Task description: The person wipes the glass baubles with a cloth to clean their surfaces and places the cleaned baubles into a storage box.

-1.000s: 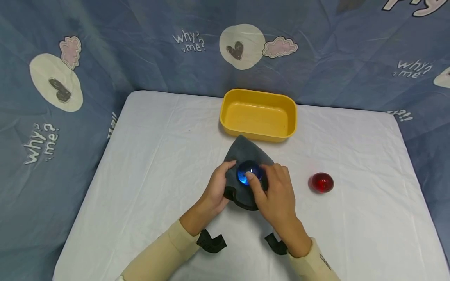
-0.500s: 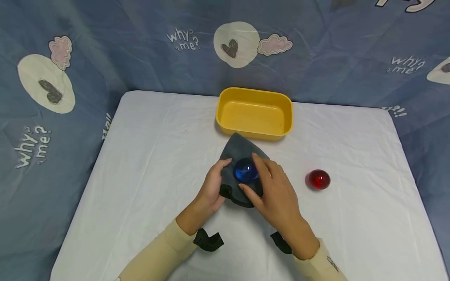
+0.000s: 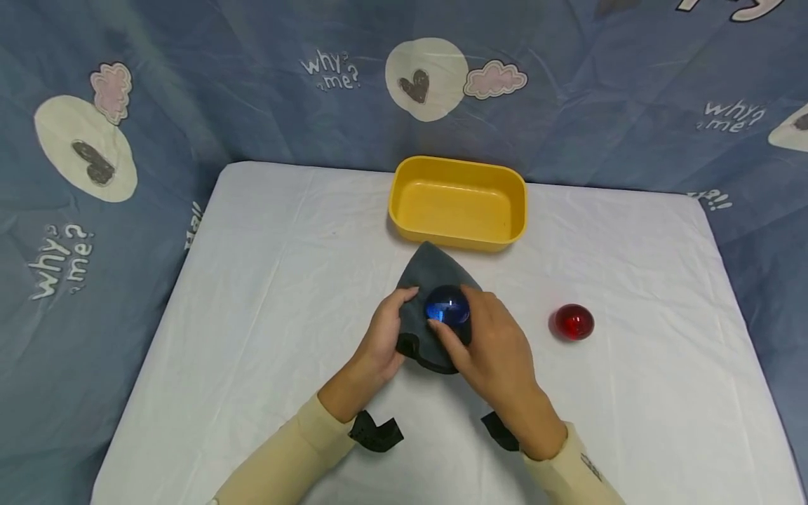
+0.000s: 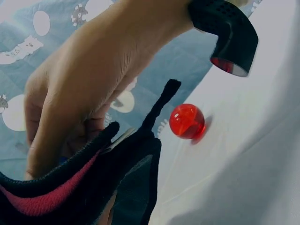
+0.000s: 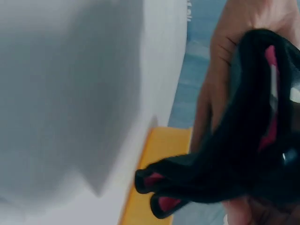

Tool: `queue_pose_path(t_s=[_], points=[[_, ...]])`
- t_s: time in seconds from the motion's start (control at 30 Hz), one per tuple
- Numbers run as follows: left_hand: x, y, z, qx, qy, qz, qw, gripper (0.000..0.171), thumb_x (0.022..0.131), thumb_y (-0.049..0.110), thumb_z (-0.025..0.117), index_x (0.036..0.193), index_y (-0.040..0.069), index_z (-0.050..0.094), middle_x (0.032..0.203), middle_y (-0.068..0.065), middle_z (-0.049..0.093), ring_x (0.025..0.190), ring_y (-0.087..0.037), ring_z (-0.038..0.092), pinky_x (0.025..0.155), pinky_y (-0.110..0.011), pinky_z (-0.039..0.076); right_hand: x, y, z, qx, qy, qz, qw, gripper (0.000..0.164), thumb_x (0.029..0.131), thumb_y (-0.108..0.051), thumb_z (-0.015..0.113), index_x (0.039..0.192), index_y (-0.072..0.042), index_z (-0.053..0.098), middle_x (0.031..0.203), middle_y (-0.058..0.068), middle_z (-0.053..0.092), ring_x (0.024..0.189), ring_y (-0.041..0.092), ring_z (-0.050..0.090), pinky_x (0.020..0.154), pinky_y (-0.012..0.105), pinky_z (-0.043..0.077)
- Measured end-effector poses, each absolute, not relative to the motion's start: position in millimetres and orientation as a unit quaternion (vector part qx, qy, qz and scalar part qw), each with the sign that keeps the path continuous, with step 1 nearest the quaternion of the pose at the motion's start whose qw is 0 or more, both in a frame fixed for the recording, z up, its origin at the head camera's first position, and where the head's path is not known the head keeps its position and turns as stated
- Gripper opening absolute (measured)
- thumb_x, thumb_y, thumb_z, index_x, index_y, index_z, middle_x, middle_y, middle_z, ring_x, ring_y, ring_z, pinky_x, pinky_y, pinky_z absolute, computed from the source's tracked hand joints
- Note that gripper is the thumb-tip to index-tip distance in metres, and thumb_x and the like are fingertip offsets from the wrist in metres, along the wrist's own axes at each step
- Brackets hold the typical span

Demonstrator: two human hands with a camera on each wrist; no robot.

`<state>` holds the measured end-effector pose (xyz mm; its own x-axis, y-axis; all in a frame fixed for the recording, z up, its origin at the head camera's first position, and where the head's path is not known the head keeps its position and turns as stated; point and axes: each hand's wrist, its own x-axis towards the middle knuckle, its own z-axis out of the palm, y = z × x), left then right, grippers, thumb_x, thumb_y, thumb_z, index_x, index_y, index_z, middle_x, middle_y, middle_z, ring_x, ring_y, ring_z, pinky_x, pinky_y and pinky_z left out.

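My left hand (image 3: 383, 330) holds a dark grey folded cloth piece (image 3: 429, 266) with black edging, its thumb on top and its other fingers hidden underneath. Pink lining (image 4: 56, 197) shows between the layers in the left wrist view. A shiny blue ball (image 3: 447, 306) lies over the grey side. My right hand (image 3: 495, 344) holds that ball between the thumb at its near side and the fingers at its right. In the left wrist view the right hand (image 4: 89, 70) bends over the cloth, which mostly hides the ball. A clear red ball (image 3: 573, 322) sits on the table to the right.
Just beyond the cloth stands a yellow rectangular tub (image 3: 457, 238). The white-covered table (image 3: 284, 280) ends at a blue printed curtain (image 3: 265, 84) behind and at the sides. Black camera mounts (image 3: 376, 433) stick out below both wrists.
The right hand loosened its hold on the blue ball, spreading thumb and fingers, then closed in on it again. The left hand keeps its grip on the cloth; the red ball has stayed put.
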<state>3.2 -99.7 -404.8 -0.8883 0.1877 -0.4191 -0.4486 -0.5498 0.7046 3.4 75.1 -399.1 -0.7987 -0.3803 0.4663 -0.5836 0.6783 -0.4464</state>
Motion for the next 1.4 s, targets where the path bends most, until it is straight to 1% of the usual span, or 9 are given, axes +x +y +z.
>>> queue_pose_path(t_s=[0.13,0.27,0.47,0.63,0.7,0.8,0.93,1.2,1.4], points=[[3.3,-99.6,-405.3,-0.149,0.440,0.868,0.177,0.056,0.108,0.026,0.037,0.159,0.002,0.029,0.151,-0.014,0.044,0.136,-0.022,0.048,0.104,-0.030,0.051,3.0,70.5,-405.0,0.231,-0.907,0.290,0.201,0.061,0.089,-0.045,0.083,0.110,0.010,0.063,0.089,0.022,0.068,0.076,0.035,0.068,0.066,0.049,0.061],[3.4,-99.6,-406.9,-0.154,0.440,0.867,0.175,0.056,0.108,0.025,0.037,0.158,0.002,0.029,0.148,-0.014,0.044,0.133,-0.021,0.048,0.101,-0.028,0.052,2.5,67.0,-405.6,0.207,-0.916,0.274,0.205,0.064,0.085,-0.052,0.085,0.099,0.007,0.064,0.079,0.020,0.066,0.067,0.033,0.066,0.056,0.049,0.058],[3.1,-99.9,-407.7,-0.159,0.436,0.870,0.169,0.056,0.107,0.025,0.039,0.157,0.002,0.029,0.149,-0.014,0.044,0.133,-0.020,0.047,0.102,-0.029,0.052,4.3,71.3,-396.9,0.209,-0.924,0.279,0.157,0.064,0.084,-0.051,0.086,0.107,0.007,0.067,0.083,0.017,0.068,0.070,0.031,0.065,0.057,0.045,0.058],[3.2,-100.7,-405.1,-0.152,0.435,0.870,0.176,0.059,0.107,0.027,0.040,0.160,0.006,0.025,0.156,-0.013,0.040,0.141,-0.021,0.042,0.107,-0.032,0.049,3.4,89.3,-384.5,0.242,-0.922,0.294,0.067,0.068,0.088,-0.047,0.084,0.129,0.004,0.064,0.103,0.014,0.071,0.086,0.027,0.066,0.072,0.043,0.060],[3.4,-101.2,-403.8,-0.151,0.434,0.869,0.180,0.060,0.107,0.028,0.040,0.161,0.006,0.025,0.157,-0.013,0.039,0.142,-0.022,0.042,0.108,-0.032,0.049,1.8,97.7,-378.7,0.265,-0.919,0.288,0.034,0.073,0.089,-0.045,0.084,0.140,0.000,0.058,0.118,0.013,0.070,0.098,0.026,0.066,0.084,0.045,0.061],[4.9,-102.3,-402.5,-0.148,0.435,0.868,0.189,0.060,0.107,0.029,0.040,0.160,0.006,0.026,0.157,-0.014,0.040,0.142,-0.024,0.043,0.106,-0.032,0.050,-1.9,107.8,-369.2,0.313,-0.907,0.283,-0.003,0.076,0.091,-0.038,0.084,0.152,-0.009,0.050,0.136,0.009,0.062,0.111,0.024,0.062,0.096,0.045,0.058],[7.8,-103.2,-401.2,-0.145,0.441,0.862,0.202,0.060,0.107,0.031,0.038,0.161,0.005,0.027,0.158,-0.014,0.040,0.142,-0.024,0.044,0.105,-0.031,0.051,-9.3,114.7,-358.4,0.377,-0.883,0.278,-0.025,0.073,0.093,-0.027,0.083,0.157,-0.018,0.048,0.153,0.004,0.051,0.131,0.025,0.056,0.106,0.048,0.051],[8.7,-103.8,-399.0,-0.145,0.454,0.850,0.225,0.059,0.106,0.032,0.039,0.157,0.004,0.035,0.154,-0.014,0.046,0.128,-0.017,0.057,0.097,-0.029,0.056,-23.2,117.9,-344.7,0.420,-0.866,0.264,-0.053,0.073,0.090,-0.023,0.086,0.154,-0.020,0.053,0.152,0.001,0.055,0.133,0.024,0.057,0.107,0.049,0.051],[8.4,-104.3,-400.6,-0.109,0.454,0.848,0.252,0.056,0.108,0.032,0.034,0.155,0.001,0.036,0.152,-0.014,0.047,0.128,-0.016,0.057,0.101,-0.032,0.054,-23.1,113.1,-340.8,0.431,-0.869,0.231,-0.081,0.072,0.089,-0.022,0.087,0.153,-0.022,0.055,0.150,0.003,0.056,0.132,0.026,0.058,0.107,0.047,0.051]])
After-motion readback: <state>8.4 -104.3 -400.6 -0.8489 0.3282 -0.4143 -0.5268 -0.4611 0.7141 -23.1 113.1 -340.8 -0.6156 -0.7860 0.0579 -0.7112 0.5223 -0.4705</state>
